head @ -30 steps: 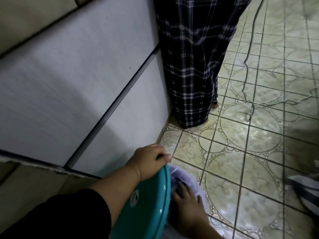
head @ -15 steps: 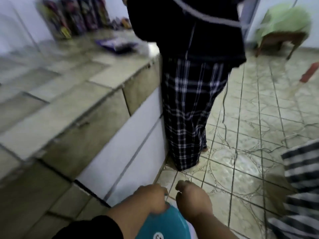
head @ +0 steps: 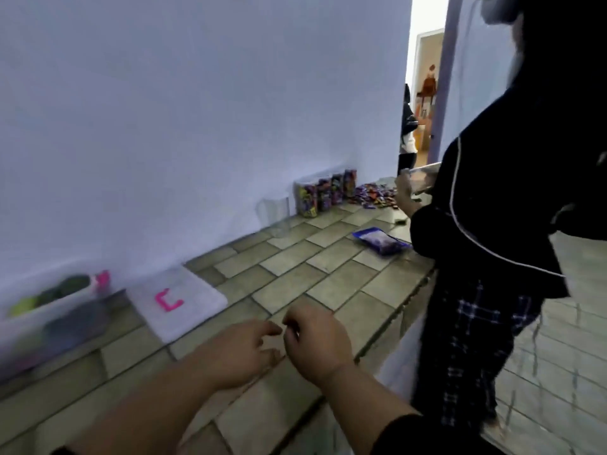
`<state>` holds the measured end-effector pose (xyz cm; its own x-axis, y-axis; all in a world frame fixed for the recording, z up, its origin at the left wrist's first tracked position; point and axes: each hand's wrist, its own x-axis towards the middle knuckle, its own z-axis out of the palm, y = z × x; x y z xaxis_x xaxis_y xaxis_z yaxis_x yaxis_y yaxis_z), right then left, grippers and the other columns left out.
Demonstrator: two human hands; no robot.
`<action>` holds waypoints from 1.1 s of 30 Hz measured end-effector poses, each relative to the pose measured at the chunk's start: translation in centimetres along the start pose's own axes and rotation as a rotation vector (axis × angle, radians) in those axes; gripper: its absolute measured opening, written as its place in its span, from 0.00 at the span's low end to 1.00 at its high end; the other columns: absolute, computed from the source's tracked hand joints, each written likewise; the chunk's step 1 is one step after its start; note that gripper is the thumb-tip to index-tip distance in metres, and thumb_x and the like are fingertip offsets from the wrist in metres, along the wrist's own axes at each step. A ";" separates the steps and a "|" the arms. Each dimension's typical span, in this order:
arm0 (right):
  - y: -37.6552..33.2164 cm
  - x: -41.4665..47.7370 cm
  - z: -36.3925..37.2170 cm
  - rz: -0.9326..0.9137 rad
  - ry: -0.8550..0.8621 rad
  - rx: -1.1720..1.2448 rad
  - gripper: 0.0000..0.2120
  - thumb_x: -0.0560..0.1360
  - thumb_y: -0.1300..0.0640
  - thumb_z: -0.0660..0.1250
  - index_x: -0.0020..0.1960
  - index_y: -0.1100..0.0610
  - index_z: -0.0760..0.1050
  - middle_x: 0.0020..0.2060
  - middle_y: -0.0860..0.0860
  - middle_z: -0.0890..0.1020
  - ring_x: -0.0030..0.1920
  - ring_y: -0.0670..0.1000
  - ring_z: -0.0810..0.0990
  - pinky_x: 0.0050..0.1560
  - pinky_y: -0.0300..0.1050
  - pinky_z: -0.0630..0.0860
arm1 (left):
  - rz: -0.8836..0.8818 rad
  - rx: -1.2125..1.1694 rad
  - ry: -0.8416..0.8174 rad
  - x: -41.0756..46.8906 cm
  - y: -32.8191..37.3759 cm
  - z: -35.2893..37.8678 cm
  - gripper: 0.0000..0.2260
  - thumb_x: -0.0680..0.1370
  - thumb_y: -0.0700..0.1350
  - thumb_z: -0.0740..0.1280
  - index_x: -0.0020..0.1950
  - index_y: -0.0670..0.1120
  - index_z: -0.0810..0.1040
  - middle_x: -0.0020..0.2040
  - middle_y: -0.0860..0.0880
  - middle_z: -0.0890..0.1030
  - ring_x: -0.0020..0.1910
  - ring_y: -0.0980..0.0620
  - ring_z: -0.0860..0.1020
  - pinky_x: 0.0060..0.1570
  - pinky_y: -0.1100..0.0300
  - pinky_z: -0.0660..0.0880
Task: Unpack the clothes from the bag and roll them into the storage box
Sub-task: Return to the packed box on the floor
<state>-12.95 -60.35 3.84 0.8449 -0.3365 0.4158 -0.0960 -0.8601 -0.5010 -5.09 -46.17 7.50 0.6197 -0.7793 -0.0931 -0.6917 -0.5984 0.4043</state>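
My left hand (head: pixel 243 353) and my right hand (head: pixel 315 343) hover close together over the tiled counter (head: pixel 328 277), fingertips almost meeting. Neither holds anything that I can see; the left fingers are stretched out and the right fingers are loosely curled. At the far left stands a clear plastic storage box (head: pixel 49 313), blurred, with green rolled items inside and a pink latch. Its white lid (head: pixel 177 303) with a pink handle lies flat on the counter beside it. No bag is in view.
Another person (head: pixel 486 224) in a dark top and plaid trousers stands against the counter's right end. Jars of sweets (head: pixel 325 192), a clear cup (head: pixel 276 215) and a blue packet (head: pixel 381 241) sit further along. Tiled floor (head: pixel 558 372) lies right.
The view swung up from the floor to the counter. Both hands left the teal tub and the bag, which dropped out of view, and rose above the counter.
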 end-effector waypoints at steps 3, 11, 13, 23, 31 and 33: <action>-6.7 0.4 5.7 -0.091 -0.165 -0.046 0.13 0.73 0.50 0.60 0.56 0.50 0.74 0.51 0.51 0.77 0.51 0.55 0.76 0.45 0.47 0.72 | -0.145 0.025 0.069 -5.2 -7.9 -1.9 0.22 0.75 0.56 0.65 0.69 0.55 0.69 0.68 0.54 0.72 0.63 0.57 0.73 0.54 0.65 0.67; -13.2 -2.1 17.2 -0.047 -0.446 -0.173 0.25 0.72 0.39 0.57 0.66 0.47 0.67 0.67 0.50 0.69 0.64 0.54 0.70 0.64 0.49 0.67 | -0.253 0.071 0.169 -15.9 -21.3 3.2 0.28 0.73 0.57 0.62 0.73 0.55 0.65 0.75 0.55 0.63 0.72 0.57 0.63 0.69 0.63 0.61; -13.1 -2.8 18.1 -0.048 -0.419 -0.225 0.26 0.71 0.37 0.54 0.65 0.47 0.67 0.66 0.49 0.69 0.65 0.53 0.67 0.66 0.51 0.63 | -0.223 0.078 0.259 -17.1 -22.3 4.6 0.27 0.74 0.59 0.61 0.73 0.60 0.63 0.75 0.59 0.60 0.73 0.61 0.58 0.69 0.64 0.55; -12.9 -3.3 18.1 -0.067 -0.388 -0.239 0.28 0.71 0.34 0.49 0.65 0.44 0.66 0.67 0.46 0.69 0.67 0.50 0.66 0.67 0.51 0.61 | -0.237 0.082 0.385 -18.1 -22.5 5.6 0.25 0.73 0.65 0.58 0.70 0.63 0.66 0.72 0.67 0.61 0.71 0.64 0.59 0.67 0.65 0.52; -12.7 -2.4 18.4 -0.077 -0.408 -0.286 0.27 0.66 0.32 0.50 0.59 0.43 0.69 0.61 0.46 0.71 0.62 0.51 0.69 0.61 0.52 0.65 | -0.228 0.047 0.350 -18.0 -22.4 5.1 0.24 0.71 0.69 0.58 0.66 0.67 0.68 0.68 0.74 0.56 0.68 0.71 0.56 0.66 0.71 0.51; -13.0 -0.7 18.4 -0.054 -0.446 -0.303 0.26 0.64 0.33 0.51 0.57 0.44 0.68 0.56 0.47 0.71 0.58 0.53 0.70 0.56 0.52 0.66 | -0.203 0.038 0.336 -17.8 -22.1 4.8 0.20 0.69 0.68 0.61 0.59 0.67 0.75 0.66 0.72 0.67 0.64 0.70 0.67 0.60 0.74 0.62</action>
<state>-2.61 -41.88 -3.86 0.9879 -0.1500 0.0389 -0.1380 -0.9660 -0.2188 -2.64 -19.94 -4.18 0.8278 -0.5437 0.1381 -0.5520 -0.7454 0.3738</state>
